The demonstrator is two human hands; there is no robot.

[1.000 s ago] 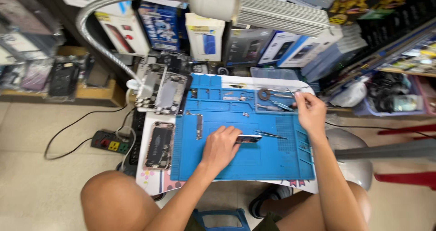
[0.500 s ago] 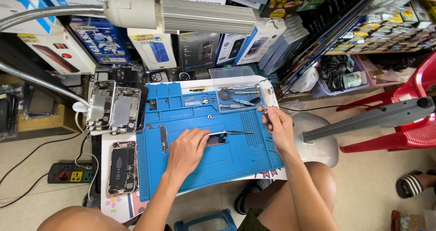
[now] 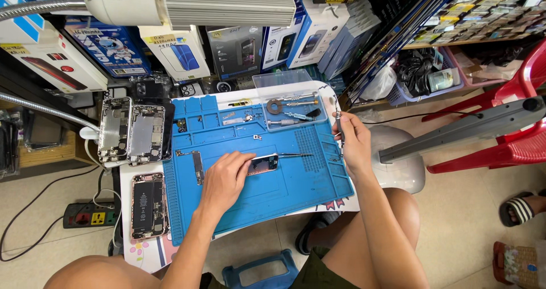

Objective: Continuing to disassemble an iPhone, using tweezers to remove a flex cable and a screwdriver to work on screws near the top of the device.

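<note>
A small phone part (image 3: 263,164), dark-faced with a pale metallic edge, lies flat near the centre of a blue silicone work mat (image 3: 296,189), its left end under the fingertips of the left hand (image 3: 224,180). Slim metal tweezers (image 3: 294,155) lie flat on the mat at the part's 2 o'clock, pointing toward 3 o'clock. A thin screwdriver (image 3: 339,125) with a silvery shaft is pinched nearly upright in the right hand (image 3: 355,143) at the mat's right edge, well apart from the part.
</note>
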